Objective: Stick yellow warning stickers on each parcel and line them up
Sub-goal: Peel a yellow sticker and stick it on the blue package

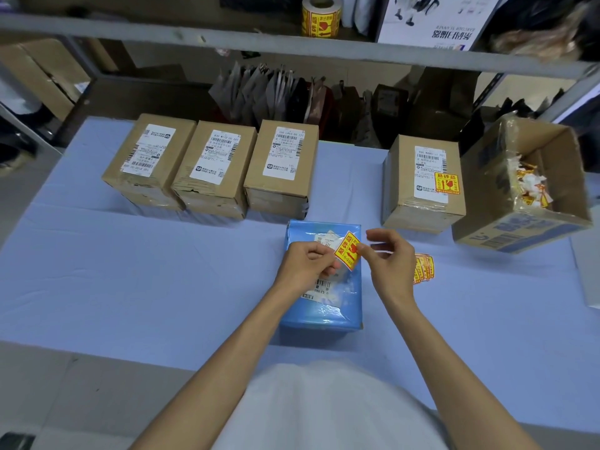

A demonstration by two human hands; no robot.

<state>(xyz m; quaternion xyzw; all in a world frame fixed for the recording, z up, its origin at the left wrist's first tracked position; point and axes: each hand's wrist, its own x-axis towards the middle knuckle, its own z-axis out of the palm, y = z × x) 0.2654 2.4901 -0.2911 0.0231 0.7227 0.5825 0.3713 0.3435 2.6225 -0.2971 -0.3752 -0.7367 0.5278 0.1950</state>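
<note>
A blue wrapped parcel (337,306) lies on the table in front of me. Above it I hold a yellow warning sticker (348,251): my left hand (305,266) pinches its lower left edge, and my right hand (388,258) pinches its right edge. Three brown parcels (214,167) with white shipping labels stand side by side at the back left. A fourth brown parcel (423,183) at the back right carries a yellow sticker (447,182). A small strip of yellow stickers (423,267) lies on the table just right of my right hand.
An open cardboard box (519,186) holding peeled sticker backings stands tilted at the far right. A roll of yellow stickers (321,16) sits on the shelf above. Bags fill the lower shelf behind the table (130,280), which has a blue cover.
</note>
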